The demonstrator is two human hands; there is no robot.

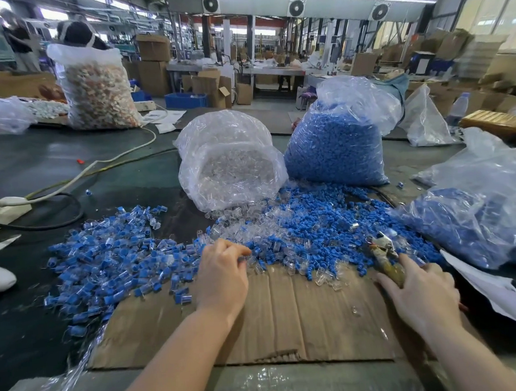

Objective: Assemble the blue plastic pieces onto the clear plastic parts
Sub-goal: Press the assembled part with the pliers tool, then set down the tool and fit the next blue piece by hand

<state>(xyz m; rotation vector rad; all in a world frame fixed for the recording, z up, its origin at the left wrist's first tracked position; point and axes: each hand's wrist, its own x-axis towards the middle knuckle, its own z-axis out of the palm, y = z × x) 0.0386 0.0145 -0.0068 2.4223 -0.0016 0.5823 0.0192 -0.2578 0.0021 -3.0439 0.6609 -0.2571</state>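
- Two hands work at the far edge of a flattened cardboard sheet (286,310), well apart from each other.
- Left hand (222,275) reaches into the loose parts with its fingers curled, fingertips pinched on something small at the pile's edge; what it pinches is too small to tell.
- Right hand (420,294) lies on the sheet's right side, fingers spread and resting against a worn, yellowish tool (387,258) whose metal tip points into the pile.
- Blue plastic pieces (321,225) lie heaped just beyond the hands, mixed with clear plastic parts (240,223).
- Assembled blue-and-clear units (110,257) spread in a wide heap to the left of the left hand.
- Behind the heaps, a clear bag of clear parts (231,164) lies tipped with its mouth toward the person, beside an upright bag of blue pieces (335,149).
- Another bag with blue pieces (476,219) sits at the right.
- White and black cables (70,181) cross the dark tabletop (24,159) at the left.
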